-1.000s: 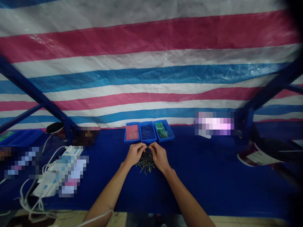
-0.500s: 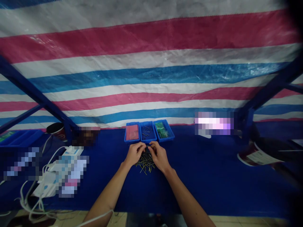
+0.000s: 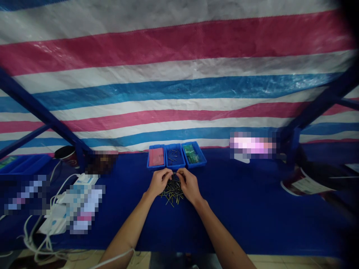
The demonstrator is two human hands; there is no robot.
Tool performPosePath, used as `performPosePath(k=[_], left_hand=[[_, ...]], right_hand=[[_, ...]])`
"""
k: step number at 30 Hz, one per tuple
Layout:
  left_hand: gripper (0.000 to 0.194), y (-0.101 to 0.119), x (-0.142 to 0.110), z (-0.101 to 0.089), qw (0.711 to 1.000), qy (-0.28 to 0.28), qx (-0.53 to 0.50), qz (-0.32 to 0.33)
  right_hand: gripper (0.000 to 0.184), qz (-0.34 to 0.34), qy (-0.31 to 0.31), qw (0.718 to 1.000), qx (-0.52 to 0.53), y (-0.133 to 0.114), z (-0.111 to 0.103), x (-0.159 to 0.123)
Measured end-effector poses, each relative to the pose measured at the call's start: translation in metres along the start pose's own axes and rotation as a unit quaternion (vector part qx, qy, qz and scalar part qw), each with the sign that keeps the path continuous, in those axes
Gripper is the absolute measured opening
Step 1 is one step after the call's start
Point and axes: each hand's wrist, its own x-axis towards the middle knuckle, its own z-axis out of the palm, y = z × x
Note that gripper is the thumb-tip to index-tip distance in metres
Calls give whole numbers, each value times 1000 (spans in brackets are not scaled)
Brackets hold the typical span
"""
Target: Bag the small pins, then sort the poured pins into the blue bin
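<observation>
A loose pile of thin metal pieces [image 3: 173, 195], dark and yellowish like long screws or nails, lies on the blue tabletop. Over its far edge my left hand [image 3: 160, 182] and my right hand [image 3: 190, 184] face each other, both closed in a pinch. A thin metal piece [image 3: 174, 173] seems to span the small gap between the fingertips; its exact kind is too small to tell. Just beyond the hands stand three blue trays: one with pink packets [image 3: 156, 156], a middle tray [image 3: 177, 164] with several thin pieces, and one with green packets [image 3: 192, 154].
White cables [image 3: 47, 239] and a power strip [image 3: 56, 218] lie at left. A dark tub [image 3: 73, 161] stands at back left, a tipped tub [image 3: 301, 185] at right. A blurred bright device [image 3: 252, 145] is at back right. Striped sheeting [image 3: 179, 89] hangs behind, between blue frame bars [image 3: 42, 108].
Both hands hold nearly the same pinch over the pile. The view has shifted very slightly; nothing else has visibly moved.
</observation>
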Motion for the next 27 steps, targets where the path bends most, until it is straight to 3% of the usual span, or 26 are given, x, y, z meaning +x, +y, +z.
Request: performPosePath(k=[18, 21, 27], left_hand=[[31, 0, 0, 1, 1000, -5, 3, 3], [31, -1, -1, 1, 1000, 12, -4, -8], [31, -4, 0, 0, 999, 27, -16, -14]], right_hand=[[37, -10, 31, 997, -73, -4, -4, -2], [39, -8, 78, 996, -41, -11, -12, -1], [32, -4, 234, 972, -24, -23, -22, 22]])
